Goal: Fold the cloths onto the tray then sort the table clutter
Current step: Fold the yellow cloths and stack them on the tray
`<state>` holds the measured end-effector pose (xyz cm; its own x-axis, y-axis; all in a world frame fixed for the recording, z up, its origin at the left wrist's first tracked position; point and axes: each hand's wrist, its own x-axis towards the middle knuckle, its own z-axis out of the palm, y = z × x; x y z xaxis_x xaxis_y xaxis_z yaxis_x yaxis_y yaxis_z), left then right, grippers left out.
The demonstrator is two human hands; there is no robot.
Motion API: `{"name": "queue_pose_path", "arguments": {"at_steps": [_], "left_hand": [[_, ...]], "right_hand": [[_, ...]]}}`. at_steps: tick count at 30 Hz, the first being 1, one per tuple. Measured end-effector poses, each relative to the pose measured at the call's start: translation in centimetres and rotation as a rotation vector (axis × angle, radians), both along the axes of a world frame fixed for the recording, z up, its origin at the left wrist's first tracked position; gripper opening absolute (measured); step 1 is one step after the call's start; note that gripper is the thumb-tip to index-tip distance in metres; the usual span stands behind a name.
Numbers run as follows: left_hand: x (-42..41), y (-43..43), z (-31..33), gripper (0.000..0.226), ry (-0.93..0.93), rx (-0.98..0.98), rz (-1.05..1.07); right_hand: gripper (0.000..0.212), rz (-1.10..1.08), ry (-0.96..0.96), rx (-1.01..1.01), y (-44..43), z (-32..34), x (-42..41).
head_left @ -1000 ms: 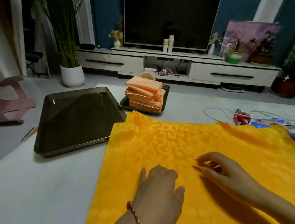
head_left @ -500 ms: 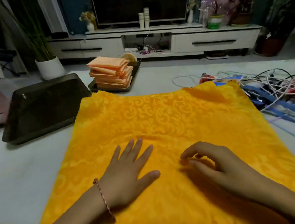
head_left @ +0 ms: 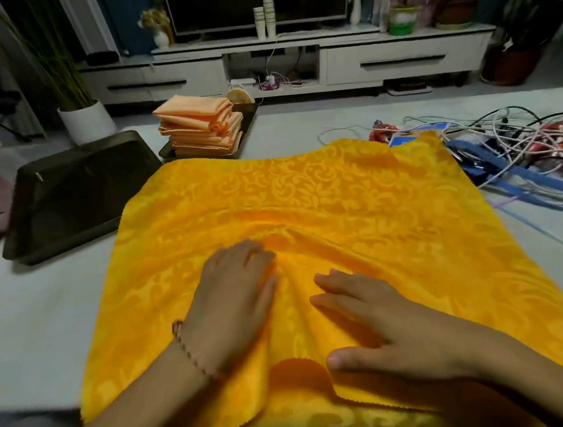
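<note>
Cloth lies spread beneath the left hand and right hand, both flat-fingered and gripping nothing, stretching away ahead of them; the tray sits ahead-left, nearer the left hand.

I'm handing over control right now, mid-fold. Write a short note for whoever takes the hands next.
Left hand: palm down on the yellow cloth, fingertips bent into a raised ridge. I cannot tell whether it pinches.
Right hand: flat on the cloth, fingers straight, beside that ridge.
Yellow cloth: spread on the table, bunched between the hands, not yet folded.
Done: a stack of folded orange cloths sits on the small tray at the far side. The large dark tray lies far left.
Left: fold this cloth, tray it, then sort the cable tangle at right.
</note>
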<state>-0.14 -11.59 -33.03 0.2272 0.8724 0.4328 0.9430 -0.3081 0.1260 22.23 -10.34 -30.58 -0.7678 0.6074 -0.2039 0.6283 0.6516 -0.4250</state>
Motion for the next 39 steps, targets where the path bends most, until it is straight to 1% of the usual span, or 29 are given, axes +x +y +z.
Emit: {"name": "queue_pose_path", "arguments": {"at_steps": [1, 3, 4, 5, 6, 8, 10, 11, 13, 14, 16, 17, 18, 19, 20, 21, 23, 24, 26, 27, 30, 32, 33, 35, 36, 37, 39], "left_hand": [[0.7, -1.7, 0.4, 0.05, -0.057, -0.078, -0.053], [2.1, -4.2, 1.5, 0.085, -0.124, -0.303, -0.067], [2.3, -5.0, 1.7, 0.102, -0.118, -0.417, -0.037], [2.2, -5.3, 1.4, 0.109, -0.083, -0.53, -0.009], [2.0, -5.4, 1.2, 0.108, -0.051, -0.592, -0.005], [1.6, -4.9, 1.2, 0.103, 0.002, -0.604, -0.037], [0.9, -4.7, 0.9, 0.098, 0.052, -0.586, -0.085], [0.7, -4.7, 0.8, 0.092, 0.063, -0.578, -0.103], [0.3, -4.5, 0.7, 0.082, 0.05, -0.587, -0.123], [0.3, -4.5, 0.7, 0.08, 0.019, -0.596, -0.129], [0.0, -4.1, 0.6, 0.077, -0.043, -0.612, -0.137], [-0.1, -4.1, 0.5, 0.076, -0.067, -0.62, -0.141], [-0.2, -3.9, 0.4, 0.077, -0.096, -0.628, -0.145], [-0.3, -3.8, 0.3, 0.079, -0.122, -0.635, -0.15], [-0.3, -3.6, 0.2, 0.083, -0.141, -0.632, -0.154], [-0.4, -3.8, 0.4, 0.088, -0.147, -0.631, -0.151], [-0.2, -4.2, 0.7, 0.094, -0.103, -0.644, -0.14], [-0.2, -4.4, 0.8, 0.094, -0.069, -0.661, -0.133], [-0.1, -4.8, 1.5, 0.091, -0.069, -0.703, -0.121], [-0.3, -5.1, 1.9, 0.088, -0.083, -0.716, -0.117], [-2.0, -5.6, 3.0, 0.064, -0.127, -0.728, -0.102], [-3.5, -5.9, 3.4, 0.054, -0.155, -0.736, -0.083], [-4.2, -6.1, 3.9, 0.046, -0.186, -0.751, -0.088], [-5.7, -6.3, 5.2, 0.02, -0.326, -0.85, -0.148], [-6.3, -6.4, 5.9, 0.024, -0.414, -0.953, -0.213], [-7.0, -6.4, 6.6, 0.027, -0.477, -1.107, -0.264], [-7.9, -6.5, 7.8, 0.027, -0.489, -1.413, -0.33]], "right_hand": [[0.089, -0.011, -0.001, -0.022, -0.2, 0.1, -0.1], [0.098, -0.026, -0.024, -0.043, -0.5, 0.4, -0.5], [0.104, -0.026, -0.042, -0.033, -0.6, 0.4, -0.6], [0.108, -0.018, -0.066, -0.005, -0.7, 0.2, -0.7], [0.111, -0.008, -0.092, 0.03, -0.8, 0.0, -0.8], [0.112, 0.004, -0.143, 0.096, -1.0, -0.5, -1.0], [0.103, -0.005, -0.17, 0.116, -1.1, -0.5, -1.2], [0.095, -0.016, -0.172, 0.116, -1.0, -0.4, -1.3], [0.078, -0.043, -0.155, 0.149, -0.9, -0.4, -1.5], [0.074, -0.05, -0.146, 0.178, -0.9, -0.4, -1.5], [0.073, -0.079, -0.125, 0.208, -0.9, -0.6, -1.8], [0.068, -0.073, -0.102, 0.254, -0.9, -0.7, -1.8], [0.057, -0.065, -0.09, 0.293, -0.6, -0.8, -1.8], [0.047, -0.065, -0.062, 0.305, -0.3, -0.9, -1.7], [0.044, -0.08, -0.02, 0.296, -0.1, -1.0, -1.5], [0.043, -0.088, 0.007, 0.284, -0.2, -0.6, -1.3], [0.042, -0.131, 0.008, 0.323, -0.1, 0.1, -0.6], [0.042, -0.164, 0.013, 0.325, 0.1, 0.4, -0.2], [0.041, -0.229, 0.011, 0.341, 0.4, 1.0, 0.4], [0.04, -0.256, 0.02, 0.352, 0.4, 1.3, 0.7], [0.034, -0.292, 0.022, 0.341, 0.1, 1.8, 2.1], [0.032, -0.295, 0.019, 0.274, -0.1, 2.2, 3.2], [0.028, -0.278, 0.018, 0.234, -0.1, 2.4, 3.8], [0.016, -0.208, 0.011, 0.156, 0.0, 3.2, 4.8], [0.013, -0.158, -0.016, 0.096, -0.1, 3.8, 5.2], [0.015, -0.107, -0.056, 0.009, -0.2, 4.5, 5.5], [0.015, -0.01, -0.129, -0.238, -0.7, 5.9, 5.9]]}}
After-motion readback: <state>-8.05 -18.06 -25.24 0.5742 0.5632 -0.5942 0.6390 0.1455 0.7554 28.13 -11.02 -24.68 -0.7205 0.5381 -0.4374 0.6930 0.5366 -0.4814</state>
